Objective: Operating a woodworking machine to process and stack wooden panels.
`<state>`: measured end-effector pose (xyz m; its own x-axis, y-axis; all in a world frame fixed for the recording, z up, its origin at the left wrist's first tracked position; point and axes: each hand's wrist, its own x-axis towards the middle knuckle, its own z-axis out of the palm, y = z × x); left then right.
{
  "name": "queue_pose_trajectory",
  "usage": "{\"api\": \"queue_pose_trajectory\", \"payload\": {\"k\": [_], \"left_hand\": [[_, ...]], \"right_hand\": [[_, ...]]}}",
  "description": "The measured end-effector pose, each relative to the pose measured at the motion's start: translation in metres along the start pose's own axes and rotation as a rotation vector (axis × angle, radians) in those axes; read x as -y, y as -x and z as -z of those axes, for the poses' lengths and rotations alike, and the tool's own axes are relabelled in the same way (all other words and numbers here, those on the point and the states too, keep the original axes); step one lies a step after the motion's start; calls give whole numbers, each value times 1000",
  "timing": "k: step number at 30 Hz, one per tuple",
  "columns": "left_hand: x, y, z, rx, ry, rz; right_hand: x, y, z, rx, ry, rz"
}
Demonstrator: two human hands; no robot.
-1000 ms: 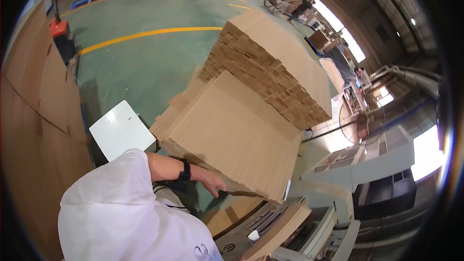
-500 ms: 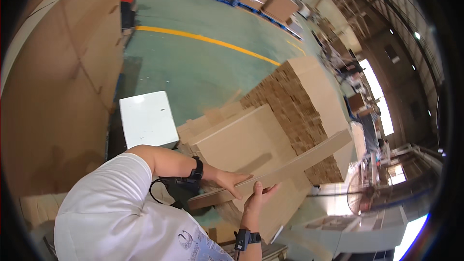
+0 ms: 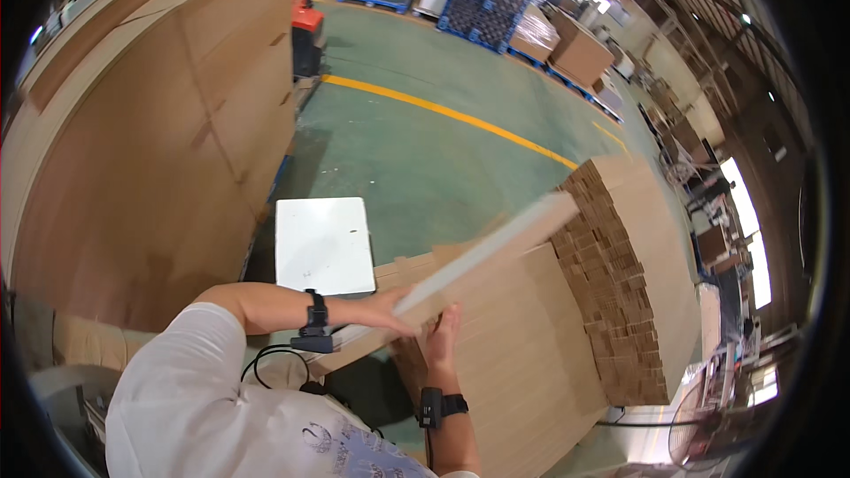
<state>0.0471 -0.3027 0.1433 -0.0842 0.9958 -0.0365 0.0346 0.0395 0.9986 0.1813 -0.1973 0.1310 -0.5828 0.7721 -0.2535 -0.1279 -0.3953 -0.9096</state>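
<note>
A flat cardboard sheet (image 3: 496, 243) is tilted up, so I see it nearly edge-on, running from my hands toward the tall stack. My left hand (image 3: 387, 310) grips its near lower end, and a black band with a cable sits on that wrist. My right hand (image 3: 440, 336), also with a black wrist band, presses against the sheet from beneath with its fingers pointing up. Under the sheet lies a low pile of flat cardboard sheets (image 3: 531, 372). A tall stack of folded cardboard (image 3: 624, 274) stands just to the right of it.
A white square panel (image 3: 320, 243) lies on the green floor beside my left forearm. Large stacks of brown board (image 3: 133, 150) wall off the left. A yellow floor line (image 3: 443, 111), a red pallet truck (image 3: 305, 22), blue pallets (image 3: 487, 0) and machinery at the right are farther off.
The sheet went from lying flat on the pile to tilted up on edge. My right hand came in and joined the left on it. The view swung left.
</note>
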Motion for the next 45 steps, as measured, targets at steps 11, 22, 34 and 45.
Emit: {"api": "queue_pose_trajectory", "payload": {"k": [11,22,34,45], "left_hand": [[99,-145,114,44,-53,99],[202,-251,93,269,167,551],[252,-315,47,353,33,506],[231,-317,19,154,-120,425]], "right_hand": [[-53,-71,169,-459,1418,100],[-62,-88,149,-481,1684,140],[-50,-91,149,-417,1634,-125],[-59,-86,155,-437,1646,-23]]}}
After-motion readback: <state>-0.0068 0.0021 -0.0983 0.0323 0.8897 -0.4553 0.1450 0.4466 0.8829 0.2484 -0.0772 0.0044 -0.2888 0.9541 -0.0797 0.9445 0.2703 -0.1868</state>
